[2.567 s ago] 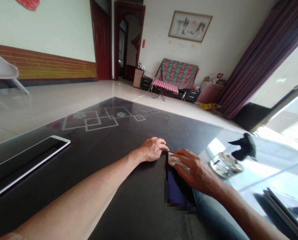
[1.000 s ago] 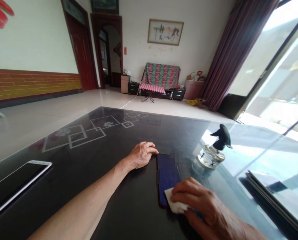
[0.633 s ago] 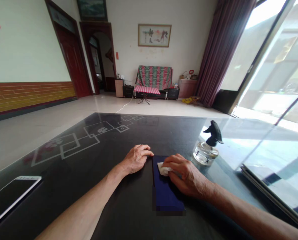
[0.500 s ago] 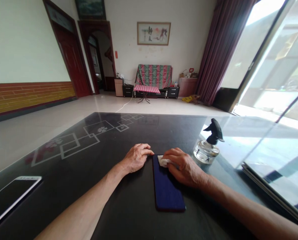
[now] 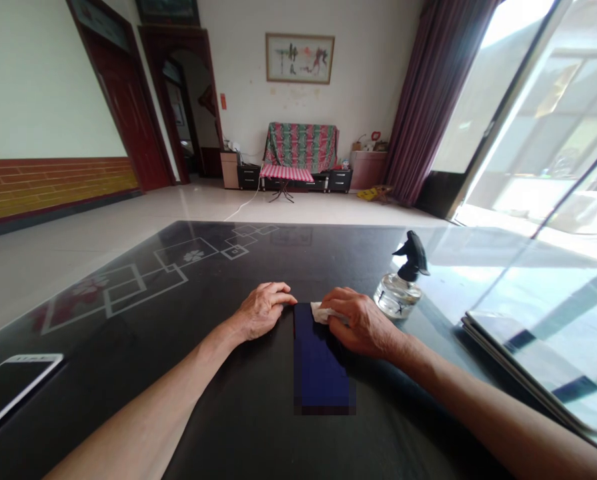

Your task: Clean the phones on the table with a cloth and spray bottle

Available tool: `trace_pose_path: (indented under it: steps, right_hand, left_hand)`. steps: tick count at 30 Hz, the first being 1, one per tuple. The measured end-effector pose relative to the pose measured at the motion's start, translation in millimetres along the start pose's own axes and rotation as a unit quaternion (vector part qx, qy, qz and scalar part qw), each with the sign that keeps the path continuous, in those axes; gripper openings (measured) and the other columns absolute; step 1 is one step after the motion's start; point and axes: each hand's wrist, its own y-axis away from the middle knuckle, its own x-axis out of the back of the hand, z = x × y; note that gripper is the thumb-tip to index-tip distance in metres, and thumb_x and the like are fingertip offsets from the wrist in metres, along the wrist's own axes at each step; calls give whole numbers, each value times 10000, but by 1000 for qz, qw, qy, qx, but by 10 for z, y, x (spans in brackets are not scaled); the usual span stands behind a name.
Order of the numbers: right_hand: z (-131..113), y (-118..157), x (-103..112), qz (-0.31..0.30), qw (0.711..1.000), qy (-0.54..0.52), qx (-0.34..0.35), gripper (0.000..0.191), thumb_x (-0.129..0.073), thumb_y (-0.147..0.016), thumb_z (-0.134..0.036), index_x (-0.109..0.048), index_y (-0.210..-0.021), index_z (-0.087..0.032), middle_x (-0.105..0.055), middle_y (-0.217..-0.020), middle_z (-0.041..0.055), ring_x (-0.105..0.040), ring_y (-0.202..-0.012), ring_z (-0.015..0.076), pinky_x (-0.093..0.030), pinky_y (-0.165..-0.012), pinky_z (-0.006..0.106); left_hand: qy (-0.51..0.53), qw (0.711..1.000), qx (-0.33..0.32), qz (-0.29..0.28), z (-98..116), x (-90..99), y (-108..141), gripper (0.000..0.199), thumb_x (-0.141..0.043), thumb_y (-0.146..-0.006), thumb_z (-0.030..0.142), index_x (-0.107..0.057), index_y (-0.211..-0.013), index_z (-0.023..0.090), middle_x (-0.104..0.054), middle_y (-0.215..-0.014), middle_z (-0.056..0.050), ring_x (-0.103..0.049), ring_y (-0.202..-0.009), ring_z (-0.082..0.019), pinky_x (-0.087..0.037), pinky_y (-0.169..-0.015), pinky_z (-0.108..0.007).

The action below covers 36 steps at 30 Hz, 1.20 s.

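Observation:
A flat dark blue phone lies on the black glossy table in front of me; its lower part is blurred into blocks. My right hand is closed around a crumpled white tissue and presses it on the phone's upper right area, hiding that edge. At the upper left corner, my left hand rests on the table with fingers stretched out, an index fingertip touching or nearly touching the phone. A clear spray bottle with a black trigger head stands just beyond my right hand.
A white-framed phone lies on the table at the left. On the right is a flat, glossy, reflecting panel with a dark edge. Across the floor stand a small table with a checked cloth and a low cabinet.
The whole view has shifted, so everything sits a little further left. My right hand and the tissue have slid slightly right across the phone. The left hand keeps its place at the corner.

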Motion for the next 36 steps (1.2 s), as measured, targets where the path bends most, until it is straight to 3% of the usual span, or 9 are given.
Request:
trace_pose_path:
  steps: [12, 24, 36]
  right_hand:
    - [-235, 127, 173, -74, 996, -43, 31, 284, -478, -706, -15, -655, -859, -177, -631, -882, 53, -573, -805, 169, -456, -758, 288]
    - [-647, 538, 422, -128, 987, -95, 33, 389, -465, -684, 22, -633, -955, -201, -631, -929, 44, -564, -834, 177, -444, -778, 308]
    - [-809, 381, 345, -155, 978, -119, 75, 337, -472, -688, 9, -618, -935, -168, -622, -917, 42, -530, -829, 166, -432, -791, 299]
  left_hand:
    - [16, 1000, -1, 11, -59, -59, -1, 388, -437, -791, 64, -729, -963, 252, -634, -1184, -10, -556, -1131, -201, -415, -1033, -354]
    - [18, 1000, -3, 8, -54, -58, 0, 395, -439, -783, 47, -728, -972, 240, -629, -1193, -19, -562, -1114, -201, -410, -1033, -357]
    - [7, 1000, 2, 12, -35, -48, -1, 401, -445, -779, 41, -730, -979, 240, -629, -1188, -15, -565, -1107, -203, -411, -1033, -348]
